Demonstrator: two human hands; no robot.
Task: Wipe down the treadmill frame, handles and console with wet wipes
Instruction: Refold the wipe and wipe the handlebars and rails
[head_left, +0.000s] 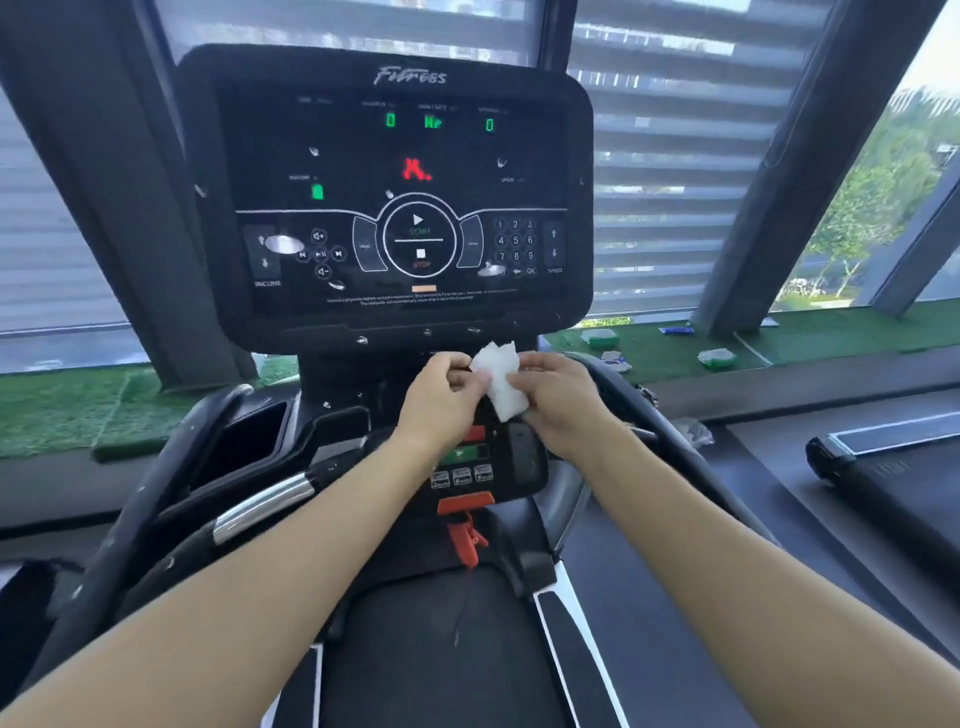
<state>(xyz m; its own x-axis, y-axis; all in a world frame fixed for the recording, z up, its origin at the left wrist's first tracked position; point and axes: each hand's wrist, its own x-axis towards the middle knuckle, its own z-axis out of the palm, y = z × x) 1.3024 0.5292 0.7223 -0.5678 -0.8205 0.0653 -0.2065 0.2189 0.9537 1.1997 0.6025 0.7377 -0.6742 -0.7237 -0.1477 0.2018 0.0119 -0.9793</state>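
Holding the wet wipe (500, 382) just below the console (387, 192), we pinch it with both our left hand (441, 397) and right hand (558, 397). It touches no part yet. The console shows bright smudges, so we think the wiping of console, handles and frame is mostly left to do.

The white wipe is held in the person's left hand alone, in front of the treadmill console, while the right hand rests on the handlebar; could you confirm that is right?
Not quite. The head view shows both hands on the white wipe: the left hand and the right hand each pinch it, in front of the treadmill console. The right hand is not on the handlebar.
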